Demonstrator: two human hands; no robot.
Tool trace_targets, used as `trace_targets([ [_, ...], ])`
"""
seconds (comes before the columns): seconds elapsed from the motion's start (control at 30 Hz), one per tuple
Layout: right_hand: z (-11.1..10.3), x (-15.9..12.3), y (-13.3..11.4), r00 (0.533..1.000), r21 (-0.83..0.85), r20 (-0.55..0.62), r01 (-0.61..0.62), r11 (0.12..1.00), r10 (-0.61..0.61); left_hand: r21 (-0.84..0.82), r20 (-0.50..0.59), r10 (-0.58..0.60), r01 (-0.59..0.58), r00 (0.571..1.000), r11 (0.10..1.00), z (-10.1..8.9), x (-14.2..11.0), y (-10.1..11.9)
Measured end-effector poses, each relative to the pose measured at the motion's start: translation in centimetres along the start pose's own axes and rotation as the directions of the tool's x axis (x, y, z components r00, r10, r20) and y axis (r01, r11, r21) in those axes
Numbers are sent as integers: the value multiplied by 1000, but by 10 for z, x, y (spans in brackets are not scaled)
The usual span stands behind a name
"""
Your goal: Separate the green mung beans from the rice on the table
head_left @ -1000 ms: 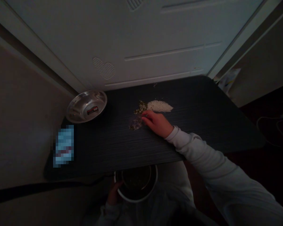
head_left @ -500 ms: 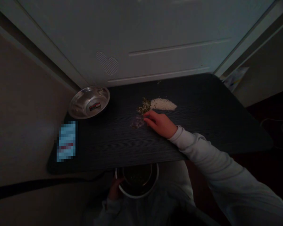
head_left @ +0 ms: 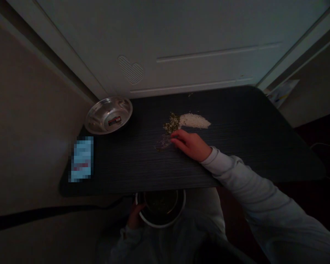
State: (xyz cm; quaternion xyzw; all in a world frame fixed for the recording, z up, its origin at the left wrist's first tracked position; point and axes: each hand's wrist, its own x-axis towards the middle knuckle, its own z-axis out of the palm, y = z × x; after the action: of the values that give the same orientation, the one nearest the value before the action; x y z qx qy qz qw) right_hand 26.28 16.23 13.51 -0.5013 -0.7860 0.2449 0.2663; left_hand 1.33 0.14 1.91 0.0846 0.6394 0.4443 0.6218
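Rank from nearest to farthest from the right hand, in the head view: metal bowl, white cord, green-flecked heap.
1. Green-flecked heap: just beyond the right hand.
2. Metal bowl: to the left.
3. White cord: far right, past the table.

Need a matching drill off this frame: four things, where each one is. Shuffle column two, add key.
Things:
1. left hand
2. right hand
3. metal bowl
4. pale grain pile

Places:
A. on the table, just right of the greenish pile
B. at the rim of the white-rimmed bowl, below the table's near edge
C. at the table's back left corner
D. above the table, by the clear film

Pairs: 1-B, 2-D, 3-C, 4-A
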Motion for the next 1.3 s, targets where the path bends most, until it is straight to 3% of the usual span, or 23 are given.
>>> trace_targets([
  [0.2,2,-3,-1,997,18,58,55,998,-56,-26,5,29,-29,1000,999,6,-3,4],
  [0.37,0,-3,0,999,36,16,46,998,-46,-16,34,-26,27,999,1000,4,-2,6],
  [0.53,0,-3,0,998,8,50,43,999,-44,-17,-49,-11,10,999,1000,2,-3,3],
  [0.63,0,-5,-2,994,20,84,74,997,-75,-13,-42,30,-30,999,999,6,-5,3],
  [0.73,-1,-5,-1,997,23,55,56,998,-57,4,-29,74,-74,997,997,10,-7,6],
  [0.93,-2,-4,4,1000,6,-20,18,1000,-18,-23,-31,32,-33,999,999,14,-12,9],
  [1.3,-7,-3,6,1000,-25,10,-9,1000,9,-31,-6,54,-54,999,998,13,-9,8],
])
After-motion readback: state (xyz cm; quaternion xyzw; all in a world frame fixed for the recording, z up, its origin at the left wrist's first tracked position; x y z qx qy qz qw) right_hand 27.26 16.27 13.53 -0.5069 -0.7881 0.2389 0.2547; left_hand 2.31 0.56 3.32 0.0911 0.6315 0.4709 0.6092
